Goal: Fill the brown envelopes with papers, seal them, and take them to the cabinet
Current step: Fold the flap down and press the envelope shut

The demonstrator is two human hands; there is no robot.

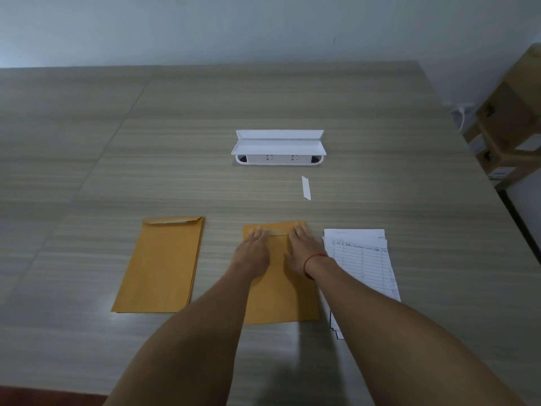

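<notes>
Well, starting at the left of the frame, I see a wide bare stretch of desk (73,171). Next comes a spare envelope (159,265) lying flat at lower left, clear of its neighbour. At lower centre is the centre envelope (279,300). My left hand (251,250) and right hand (301,250) lie flat on its folded flap near the far edge, fingers (257,232) straight and held close together, pressing down. Above them is open room up to a white strip (306,187) and a socket box (279,148). The papers (366,259) sit just beside the envelope's right edge. Cardboard boxes (509,121) stand past the desk's right edge.
</notes>
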